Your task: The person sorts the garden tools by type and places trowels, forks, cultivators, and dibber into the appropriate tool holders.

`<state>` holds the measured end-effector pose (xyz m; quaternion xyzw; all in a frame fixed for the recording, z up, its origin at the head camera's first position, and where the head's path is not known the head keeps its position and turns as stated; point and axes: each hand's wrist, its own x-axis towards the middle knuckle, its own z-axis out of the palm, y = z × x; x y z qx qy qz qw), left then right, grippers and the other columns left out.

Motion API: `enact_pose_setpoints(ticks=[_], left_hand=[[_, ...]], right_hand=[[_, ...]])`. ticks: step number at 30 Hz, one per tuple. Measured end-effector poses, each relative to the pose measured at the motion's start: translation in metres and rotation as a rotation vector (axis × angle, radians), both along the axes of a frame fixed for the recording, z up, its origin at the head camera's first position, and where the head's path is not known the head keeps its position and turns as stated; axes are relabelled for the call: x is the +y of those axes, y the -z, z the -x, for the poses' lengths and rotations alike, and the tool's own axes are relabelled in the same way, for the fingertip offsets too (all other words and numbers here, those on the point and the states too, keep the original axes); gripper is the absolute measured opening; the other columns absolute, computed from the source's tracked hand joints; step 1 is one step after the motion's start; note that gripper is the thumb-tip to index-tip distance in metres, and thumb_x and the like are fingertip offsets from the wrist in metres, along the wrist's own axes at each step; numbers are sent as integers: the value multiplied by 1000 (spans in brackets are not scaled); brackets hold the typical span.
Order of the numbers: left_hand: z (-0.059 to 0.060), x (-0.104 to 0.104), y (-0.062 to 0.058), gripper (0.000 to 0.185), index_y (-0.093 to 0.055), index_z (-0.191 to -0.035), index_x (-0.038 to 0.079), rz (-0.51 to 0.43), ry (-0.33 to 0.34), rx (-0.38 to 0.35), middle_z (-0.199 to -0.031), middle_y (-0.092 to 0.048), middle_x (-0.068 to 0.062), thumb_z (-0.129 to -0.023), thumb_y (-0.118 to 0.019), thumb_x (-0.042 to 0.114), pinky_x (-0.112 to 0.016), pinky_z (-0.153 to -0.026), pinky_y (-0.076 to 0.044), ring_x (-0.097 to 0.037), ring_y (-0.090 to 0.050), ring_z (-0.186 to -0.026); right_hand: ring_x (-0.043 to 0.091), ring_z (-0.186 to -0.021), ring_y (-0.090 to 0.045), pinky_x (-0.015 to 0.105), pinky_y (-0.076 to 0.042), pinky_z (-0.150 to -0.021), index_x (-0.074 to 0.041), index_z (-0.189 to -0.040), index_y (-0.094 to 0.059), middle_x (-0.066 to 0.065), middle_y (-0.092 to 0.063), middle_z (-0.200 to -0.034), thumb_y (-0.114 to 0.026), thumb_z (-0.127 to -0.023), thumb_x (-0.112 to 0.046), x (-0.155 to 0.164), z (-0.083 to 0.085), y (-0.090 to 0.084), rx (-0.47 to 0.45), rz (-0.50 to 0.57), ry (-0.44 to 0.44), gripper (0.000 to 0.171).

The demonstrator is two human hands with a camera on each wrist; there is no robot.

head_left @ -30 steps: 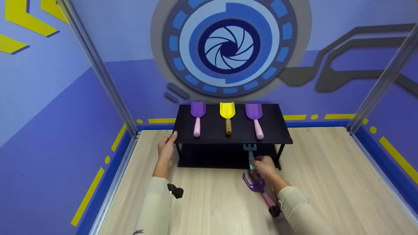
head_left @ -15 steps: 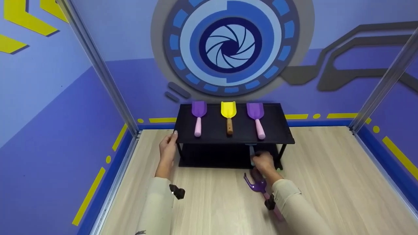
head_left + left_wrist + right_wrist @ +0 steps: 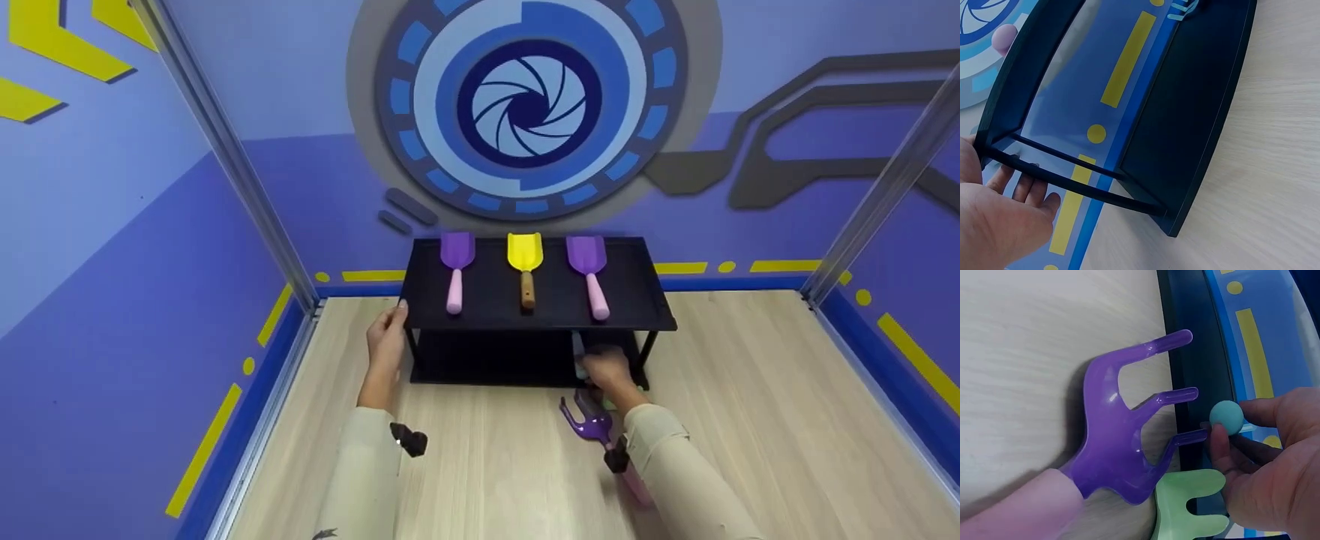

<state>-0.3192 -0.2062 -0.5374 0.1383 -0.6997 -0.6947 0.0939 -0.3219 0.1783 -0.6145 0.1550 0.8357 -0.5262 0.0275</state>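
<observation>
The right hand point(image 3: 606, 370) pinched the teal round-ended handle of a blue plastic toy fork point(image 3: 1226, 417), inside the black two-tier shelf's point(image 3: 645, 300) lower level. Just beside the grip lay a purple plastic rake point(image 3: 1123, 433). The left hand point(image 3: 385, 341) gripped the shelf's left end.

The shelf point(image 3: 637, 300) is black. On it lie two purple scoops with pink handles point(image 3: 454, 266) point(image 3: 586, 270) and a yellow, brown-handled one point(image 3: 524, 266). A translucent purple rake point(image 3: 1123, 439) and a pale green rake point(image 3: 1188, 506) lie on the light wood-grain floor point(image 3: 750, 420).
</observation>
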Motion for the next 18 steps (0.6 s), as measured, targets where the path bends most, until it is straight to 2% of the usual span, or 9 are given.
enact_pose_setpoints(ticks=[2, 5, 8, 12, 15, 18], left_hand=[[-1, -2, 0, 49, -64, -136, 4, -6, 5, -2, -157, -54, -17, -111, -56, 45, -54, -130, -34, -34, -46, -152], [-1, -1, 0, 46, -65, -134, 5, -22, 10, 3, -152, -57, -15, -110, -58, 44, -53, -128, -37, -33, -49, -148], [-1, 0, 0, 40, -67, -127, 6, -33, -3, 17, -142, -61, -12, -110, -59, 42, -51, -124, -40, -30, -53, -138], [-1, 0, 0, 36, -67, -117, 8, -25, -19, 25, -129, -61, -7, -109, -59, 43, -49, -119, -42, -27, -53, -128], [-1, -1, 2, 37, -67, -116, 9, -20, -21, 16, -128, -61, -7, -109, -59, 45, -48, -117, -43, -26, -53, -127], [-1, -2, 3, 40, -68, -121, 8, -18, -16, 19, -133, -62, -9, -109, -59, 45, -49, -120, -42, -27, -54, -130]], right_hand=[[14, -61, -58, 26, -50, -56, -4, -83, -68, -3, -58, -68, -68, -88, -9, -2, 2, 1, -9, 6, 8, 6], [17, -65, -53, 27, -44, -57, -12, -72, -61, -3, -54, -67, -69, -86, -9, -2, 3, -1, 4, -11, 17, 17], [20, -73, -53, 28, -43, -62, -10, -73, -62, -2, -57, -73, -70, -87, -10, -1, 2, -2, 33, -31, 3, 15], [21, -79, -57, 27, -45, -66, -4, -86, -72, 1, -63, -80, -71, -88, -14, -3, 1, 0, 41, -71, 1, 11], [19, -76, -56, 26, -44, -63, -4, -88, -72, 0, -63, -79, -71, -89, -17, -4, 1, 2, 24, -97, 7, 13], [18, -71, -53, 27, -42, -59, -9, -80, -64, -2, -57, -75, -68, -90, -19, -5, 3, 4, 2, -105, 10, 14]])
